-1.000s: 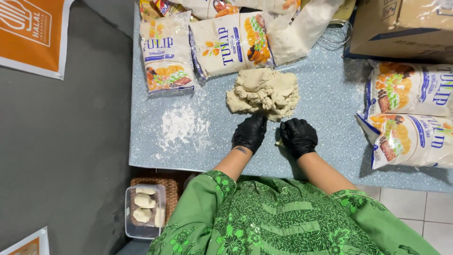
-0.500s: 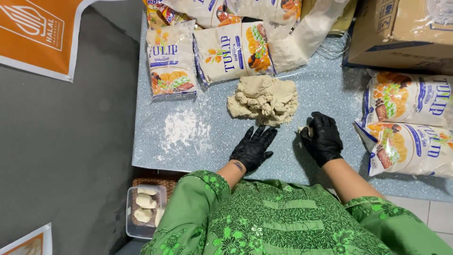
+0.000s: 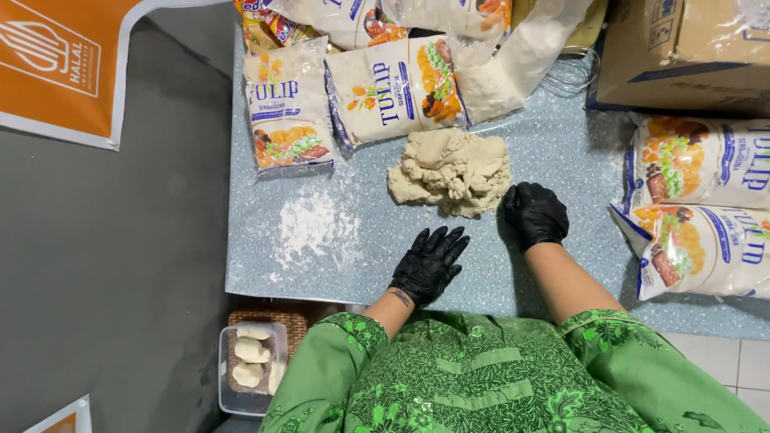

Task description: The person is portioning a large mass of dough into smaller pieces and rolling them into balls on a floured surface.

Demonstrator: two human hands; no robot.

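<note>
While the left hand (image 3: 429, 265) (black-gloved) lies flat with fingers spread on the speckled blue table (image 3: 553, 136), holding nothing, the right hand (image 3: 535, 212) curls closed beside the pale dough mound (image 3: 451, 171) at the table's centre; whether it holds anything cannot be told.

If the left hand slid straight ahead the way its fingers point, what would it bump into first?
Probably the dough lump. The left hand lies flat on the table, fingers pointing up and slightly right, with only bare tabletop between.

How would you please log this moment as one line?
left hand: flat on table | right hand: fisted beside dough | flour patch: left
</note>
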